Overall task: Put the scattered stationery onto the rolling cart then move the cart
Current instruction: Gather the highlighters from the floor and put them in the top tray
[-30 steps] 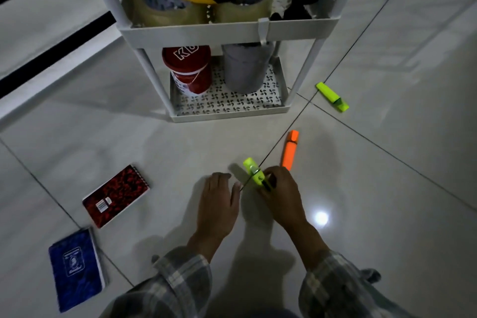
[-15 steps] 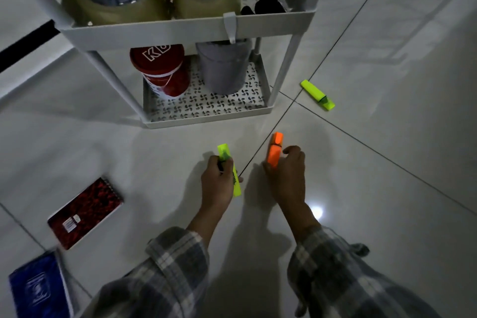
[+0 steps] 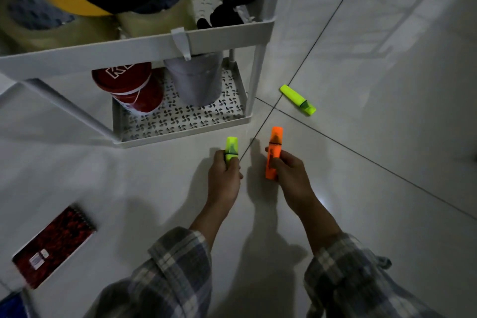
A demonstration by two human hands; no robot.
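Stationery status: your left hand (image 3: 224,175) is wrapped round a green highlighter (image 3: 231,148), your right hand (image 3: 290,175) round an orange one (image 3: 274,152), both just in front of the cart (image 3: 227,36). Second green (image 3: 297,99) lies right of the cart, red notebook (image 3: 53,245) lower left. Risk: shelf looks crowded with tape rolls (image 3: 77,26); highlighters may roll off its rim if you drop them loosely

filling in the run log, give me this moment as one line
left hand: holds green highlighter | right hand: holds orange highlighter | on floor: second green highlighter, red notebook | cart: ahead
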